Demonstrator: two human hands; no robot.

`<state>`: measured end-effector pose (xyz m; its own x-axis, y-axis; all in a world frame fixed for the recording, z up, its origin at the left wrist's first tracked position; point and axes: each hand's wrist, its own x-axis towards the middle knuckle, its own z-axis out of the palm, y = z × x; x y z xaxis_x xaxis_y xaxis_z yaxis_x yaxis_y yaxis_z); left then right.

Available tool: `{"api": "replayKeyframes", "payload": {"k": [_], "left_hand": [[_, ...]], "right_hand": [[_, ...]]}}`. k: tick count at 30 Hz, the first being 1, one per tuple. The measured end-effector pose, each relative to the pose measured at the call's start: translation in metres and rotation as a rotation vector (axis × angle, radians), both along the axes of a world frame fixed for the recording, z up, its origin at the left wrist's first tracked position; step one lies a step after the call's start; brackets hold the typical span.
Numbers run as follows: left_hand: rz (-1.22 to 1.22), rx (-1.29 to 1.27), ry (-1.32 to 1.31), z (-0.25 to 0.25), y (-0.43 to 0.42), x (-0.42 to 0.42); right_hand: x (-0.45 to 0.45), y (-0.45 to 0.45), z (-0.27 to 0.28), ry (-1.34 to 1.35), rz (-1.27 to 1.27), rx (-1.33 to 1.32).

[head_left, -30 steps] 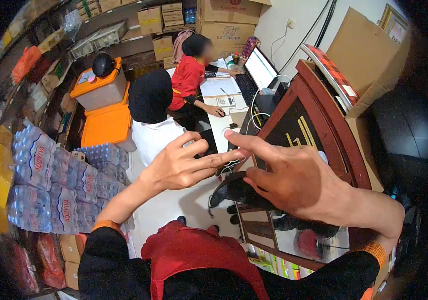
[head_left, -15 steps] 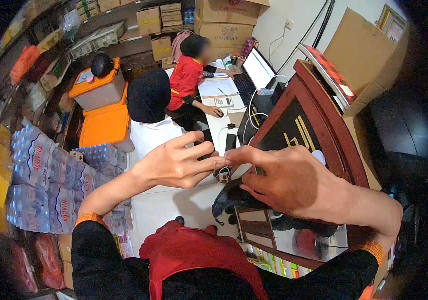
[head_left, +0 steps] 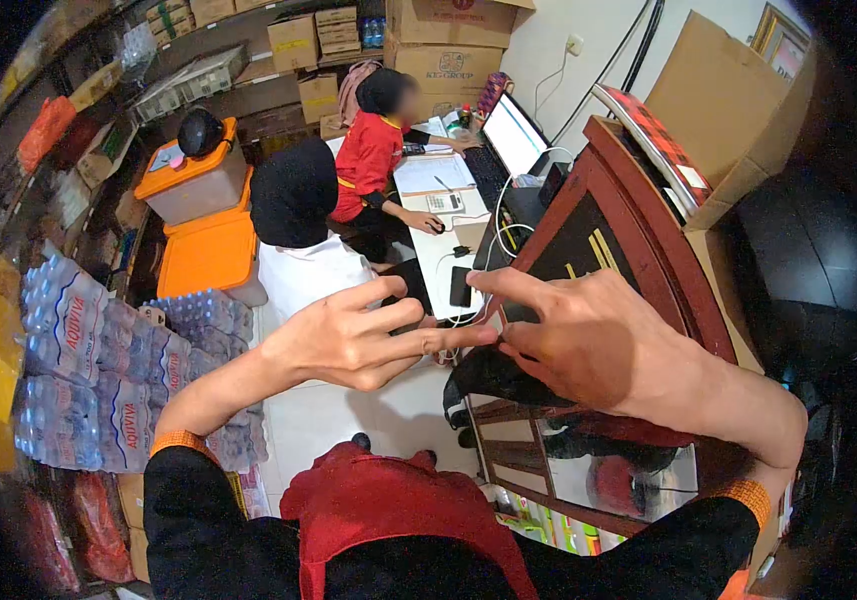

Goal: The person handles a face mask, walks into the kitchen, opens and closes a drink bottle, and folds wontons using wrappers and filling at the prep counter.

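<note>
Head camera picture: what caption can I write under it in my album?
Left fingers and right fingers held up close together, a lit laptop beyond, wrapped bottle packs stacked at the left.

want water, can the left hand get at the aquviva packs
Probably yes: the left hand looks empty, and nothing visible blocks its way to the bottle packs, though reach is hard to judge.

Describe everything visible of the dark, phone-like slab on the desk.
The phone-like slab is a thin-looking dark rectangle, its face smooth and apparently unlit; no markings are legible. It lies flat near the near end of the white desk, long sides pointing away from the wearer. A small black plug lies beyond it. In view, the right hand comes close to its edge; contact cannot be told.
</note>
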<state>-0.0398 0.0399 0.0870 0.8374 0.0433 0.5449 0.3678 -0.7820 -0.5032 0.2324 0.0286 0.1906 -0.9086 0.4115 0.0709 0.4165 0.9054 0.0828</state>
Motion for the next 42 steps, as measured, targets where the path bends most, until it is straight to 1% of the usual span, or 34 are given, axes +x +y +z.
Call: {"api": "replayKeyframes", "payload": {"k": [4, 6, 7, 8, 10, 11, 12, 15, 16, 17, 18, 20, 22, 24, 25, 26, 28, 29, 30, 31, 32, 34, 35, 36, 38, 40, 42], "left_hand": [[-0.044, 0.019, -0.023, -0.006, 0.002, -0.004], [-0.035, -0.124, -0.269, -0.015, 0.005, -0.005], [-0.034, -0.329, -0.335, -0.013, -0.001, -0.008], [-0.032, -0.322, -0.354, -0.02, -0.004, -0.006], [-0.088, -0.906, -0.729, -0.036, -0.01, 0.014], [-0.206, -1.126, -0.809, -0.034, -0.017, 0.027], [-0.289, -1.23, -0.864, -0.035, -0.024, 0.036], [-0.33, -1.286, -0.835, -0.047, -0.038, 0.06], [-0.286, -1.286, -0.876, -0.051, -0.041, 0.066], [-0.25, -1.292, -0.904, -0.056, -0.045, 0.073], [-0.307, -1.339, -0.843, -0.061, -0.048, 0.076], [-0.227, -1.295, -0.834, -0.073, -0.047, 0.071], [-0.181, -1.341, -0.799, -0.08, -0.047, 0.063], [-0.146, -1.325, -0.753, -0.108, -0.041, 0.054], [-0.089, -1.364, -0.744, -0.131, -0.037, 0.047], [-0.028, -1.397, -0.74, -0.16, -0.032, 0.038], [-0.007, -1.441, -0.751, -0.222, -0.024, 0.017], [-0.004, -1.522, -0.718, -0.236, -0.028, 0.006], [0.013, -1.586, -0.682, -0.246, -0.027, -0.006], [0.009, -1.606, -0.668, -0.252, -0.027, -0.016], [0.01, -1.628, -0.655, -0.256, -0.027, -0.025], [-0.016, -1.633, -0.611, -0.252, -0.016, -0.033], [-0.024, -1.64, -0.585, -0.249, -0.011, -0.037], [-0.033, -1.647, -0.552, -0.247, -0.007, -0.041], [-0.108, -1.655, -0.51, -0.237, 0.003, -0.039], [-0.126, -1.508, -0.38, -0.232, 0.015, -0.034], [-0.135, -1.527, -0.352, -0.228, 0.018, -0.028]], "right_hand": [[0.002, 0.007, 0.003, 0.036, -0.043, -0.101], [0.004, 0.006, 0.015, 0.035, -0.067, -0.145], [0.003, 0.007, 0.021, 0.05, -0.088, -0.192], [0.0, 0.006, 0.025, 0.031, -0.084, -0.186], [-0.005, -0.002, 0.031, 0.049, -0.075, -0.189], [-0.01, -0.005, 0.034, 0.031, -0.1, -0.198], [-0.015, -0.007, 0.036, 0.011, -0.112, -0.2], [-0.024, -0.015, 0.04, -0.083, -0.155, -0.283], [-0.025, -0.016, 0.037, -0.072, -0.215, -0.295], [-0.024, -0.017, 0.032, -0.098, -0.178, -0.3], [-0.021, -0.02, 0.025, -0.119, -0.152, -0.305], [-0.014, -0.026, 0.01, -0.056, -0.149, -0.321], [-0.009, -0.044, 0.018, -0.073, -0.287, -0.36], [0.016, -0.065, 0.004, 0.161, -0.367, -0.195], [0.008, -0.077, 0.019, -0.055, -0.638, -0.163], [0.022, -0.098, 0.003, 0.139, -0.704, 0.055], [0.04, -0.142, 0.002, 0.342, -0.884, 0.359], [0.048, -0.179, -0.003, 0.586, -1.084, 0.453], [0.061, -0.218, -0.022, 0.854, -1.256, 0.558], [0.08, -0.248, -0.052, 1.125, -1.379, 0.877], [0.102, -0.277, -0.078, 1.303, -1.509, 1.204], [0.165, -0.34, -0.141, 1.263, -1.671, 1.438], [0.217, -0.367, -0.19, 1.468, -1.586, 1.387], [0.252, -0.386, -0.219, 1.666, -1.491, 1.333], [0.232, -0.338, -0.23, 2.054, -1.303, 0.811], [0.242, -0.309, -0.278, 1.844, -1.355, 1.017], [0.18, -0.28, -0.27, 1.415, -1.617, 1.104]]}}
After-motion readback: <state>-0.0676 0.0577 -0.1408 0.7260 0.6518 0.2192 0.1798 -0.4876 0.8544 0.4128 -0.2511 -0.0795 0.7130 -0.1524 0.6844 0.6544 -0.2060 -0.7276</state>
